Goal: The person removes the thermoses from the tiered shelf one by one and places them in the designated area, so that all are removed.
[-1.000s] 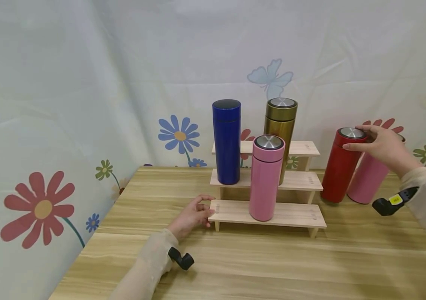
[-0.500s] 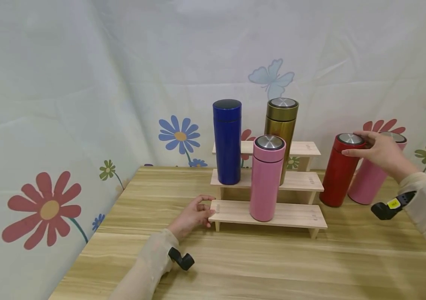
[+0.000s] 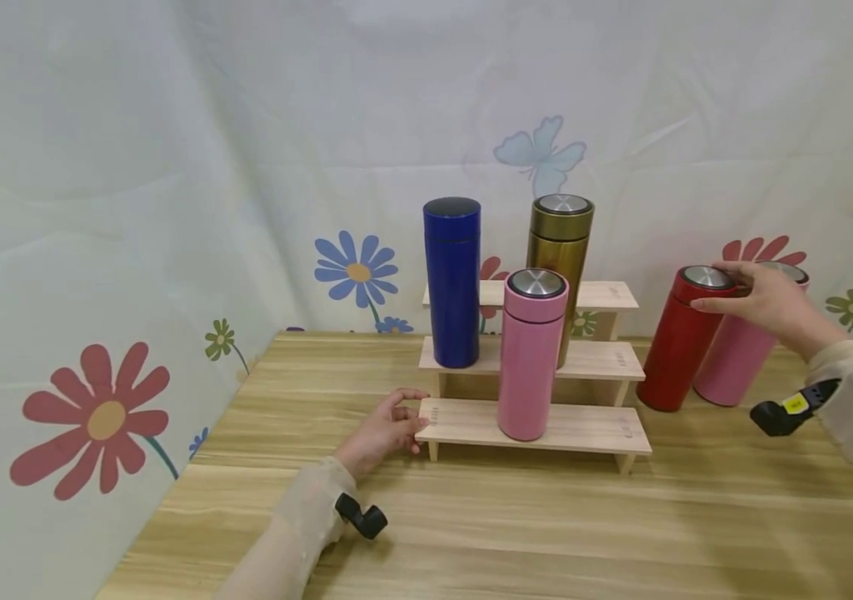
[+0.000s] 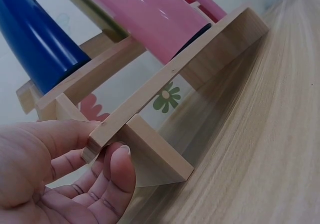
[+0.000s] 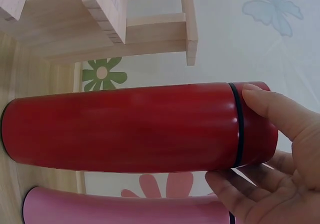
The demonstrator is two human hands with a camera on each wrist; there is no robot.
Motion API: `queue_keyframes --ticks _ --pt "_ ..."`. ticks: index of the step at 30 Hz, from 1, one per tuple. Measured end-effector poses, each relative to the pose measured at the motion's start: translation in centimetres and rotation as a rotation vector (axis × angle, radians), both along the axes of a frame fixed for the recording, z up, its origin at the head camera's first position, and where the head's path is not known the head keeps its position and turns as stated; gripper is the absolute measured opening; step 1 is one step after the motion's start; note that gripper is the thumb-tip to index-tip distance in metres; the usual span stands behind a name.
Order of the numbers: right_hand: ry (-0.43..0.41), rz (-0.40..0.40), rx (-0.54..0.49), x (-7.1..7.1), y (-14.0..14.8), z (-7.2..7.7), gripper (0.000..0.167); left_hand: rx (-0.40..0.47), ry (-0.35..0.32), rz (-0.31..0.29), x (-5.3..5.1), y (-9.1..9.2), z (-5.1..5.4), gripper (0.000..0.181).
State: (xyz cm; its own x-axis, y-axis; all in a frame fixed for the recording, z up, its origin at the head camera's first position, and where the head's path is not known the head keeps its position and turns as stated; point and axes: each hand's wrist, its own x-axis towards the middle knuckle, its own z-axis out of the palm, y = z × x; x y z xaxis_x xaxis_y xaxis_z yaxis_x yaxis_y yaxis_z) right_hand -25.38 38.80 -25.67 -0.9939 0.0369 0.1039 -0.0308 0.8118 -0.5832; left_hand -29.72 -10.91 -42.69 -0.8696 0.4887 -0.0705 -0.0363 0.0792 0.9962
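At the right of the head view my right hand (image 3: 771, 302) grips the lid of a red thermos (image 3: 681, 346) with thumb and fingers around its top. The red thermos stands on the table right of a three-step wooden display shelf (image 3: 595, 428). My left hand (image 3: 381, 432) pinches the left end of the shelf's lowest step, thumb and fingers on its edge. A pink thermos (image 3: 533, 367) stands on that step. On the middle step are a blue thermos (image 3: 453, 292) at left and a gold thermos (image 3: 560, 250), partly hidden behind the pink one.
A second pink thermos (image 3: 737, 358) stands on the wooden table (image 3: 516, 533) behind and right of the red one, partly covered by my right hand. A white curtain (image 3: 172, 167) printed with flowers and a butterfly hangs behind the table and along its left side.
The red thermos and my right hand on it have come down slightly since a second ago, with more of the second pink thermos's lid showing. My left hand keeps its place on the shelf.
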Motion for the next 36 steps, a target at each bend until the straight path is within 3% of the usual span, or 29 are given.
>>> queue_keyframes --ticks 13,28,36 --pt "-0.043 0.021 0.018 0.7 0.4 1.9 0.091 0.005 -0.003 -0.012 0.3 0.1 0.1 0.047" --pt "0.033 -0.011 0.037 1.0 0.2 4.7 0.092 -0.009 -0.002 -0.017 0.1 0.1 -0.2 0.047" --pt "0.024 0.031 0.018 0.9 -0.9 6.4 0.089 -0.001 -0.005 -0.007 0.0 0.1 -0.1 0.047"
